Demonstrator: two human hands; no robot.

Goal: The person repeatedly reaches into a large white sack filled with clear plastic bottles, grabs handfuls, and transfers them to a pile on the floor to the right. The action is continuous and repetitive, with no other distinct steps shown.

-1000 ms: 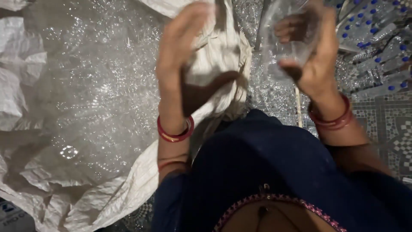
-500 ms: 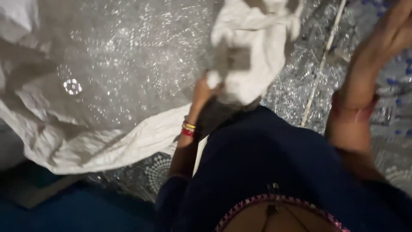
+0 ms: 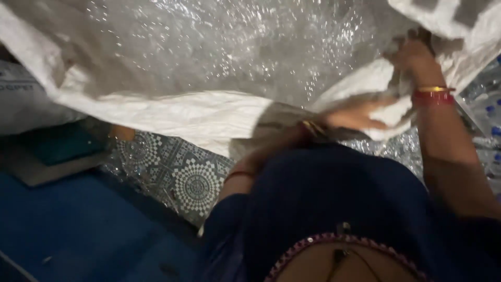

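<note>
Since half a second ago, your view has swung left and both your hands have closed in on the white sack's [image 3: 172, 112] rim, the right arm dropping from its raised reach. Your right hand [image 3: 417, 57] sits clenched on a bunched fold of the sack at the upper right, a red and gold bangle [image 3: 432, 95] at the wrist. Your left hand [image 3: 355, 116] is blurred by motion, lying against the rim just below; whether its fingers grip the cloth you cannot tell from this view. The sack gapes wide across the top of the picture, its mouth showing a glittering mass of clear plastic [image 3: 235, 47] inside. Patterned floor tiles [image 3: 193, 183] show below the rim, with blue-capped bottles [image 3: 488, 112] at the far right. The step in hand looks like gathering or shifting the sack's mouth; the next move would call for a firm two-handed hold on the rim.
</note>
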